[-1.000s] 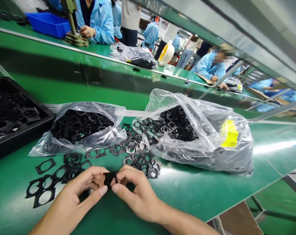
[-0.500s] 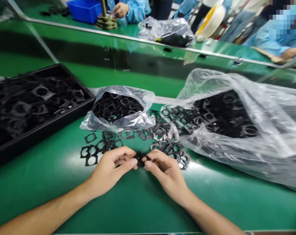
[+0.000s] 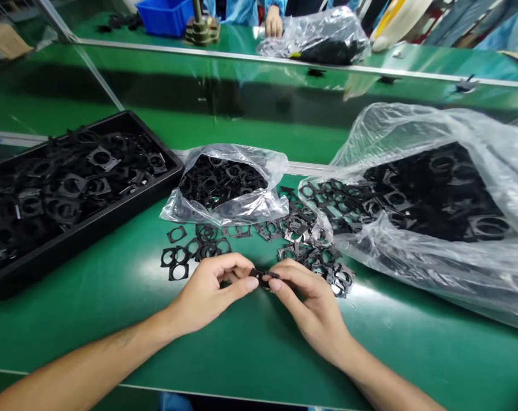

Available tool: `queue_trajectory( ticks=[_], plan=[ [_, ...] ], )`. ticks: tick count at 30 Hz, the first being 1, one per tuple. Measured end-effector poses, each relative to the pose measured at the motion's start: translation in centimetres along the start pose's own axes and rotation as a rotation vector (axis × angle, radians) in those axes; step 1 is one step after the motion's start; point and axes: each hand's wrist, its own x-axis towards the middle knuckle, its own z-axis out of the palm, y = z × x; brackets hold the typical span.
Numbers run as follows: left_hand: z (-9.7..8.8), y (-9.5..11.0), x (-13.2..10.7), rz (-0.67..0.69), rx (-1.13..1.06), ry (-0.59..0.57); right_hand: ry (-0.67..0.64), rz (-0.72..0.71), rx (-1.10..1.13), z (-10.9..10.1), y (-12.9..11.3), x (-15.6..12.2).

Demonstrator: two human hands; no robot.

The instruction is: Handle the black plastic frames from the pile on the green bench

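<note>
"Looking down, what do you hold, and where?"

"I hold a black part over the middle of the green desk. My left hand grips it from one side with thumb and fingers, and my right hand from the other. The fingertips nearly meet, and they hide much of it; whether it is one piece or two, I cannot tell."

"Which objects lie beyond it?"

"Just past my left hand lies a small cluster of flat black frames with round openings, some overlapping. Past my right hand lies a denser heap, reaching back to the mouth of the large bag. That bag is clear plastic, lies on its side and holds many more. A small bag, also clear and open, lies behind the cluster, full of the same frames."

"And at the left?"

"A black tray, set at a slant, heaped with frames. Its near corner comes close to the small bag."

"What shows at the top?"

"A far desk, with a blue bin, a metal stand and a filled plastic bag. A co-worker's hand rests at that bag's left end; contact between them I cannot tell."
</note>
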Motion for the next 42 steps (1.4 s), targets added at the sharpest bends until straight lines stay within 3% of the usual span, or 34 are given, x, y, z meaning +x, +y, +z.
queue_trajectory(
  ticks=[5,12,21,31,42],
  plan=[
    [0.14,0.07,-0.06,0.021,0.033,-0.038,-0.02,-0.045,-0.013,-0.01,0.03,-0.23],
    [-0.02,0.27,-0.08,0.006,0.011,-0.081,-0.025,0.045,0.056,-0.09,-0.01,0.0],
    [-0.29,0.27,-0.07,0.02,0.033,-0.105,-0.142,0.086,0.171,-0.33,-0.08,0.47],
    [-0.44,0.18,0.29,-0.01,-0.037,-0.089,-0.13,0.112,0.234,-0.23,0.03,0.4],
    [-0.52,-0.07,0.29,-0.023,-0.098,-0.178,-0.16,0.139,0.215,-0.37,-0.16,0.32]
  ],
)
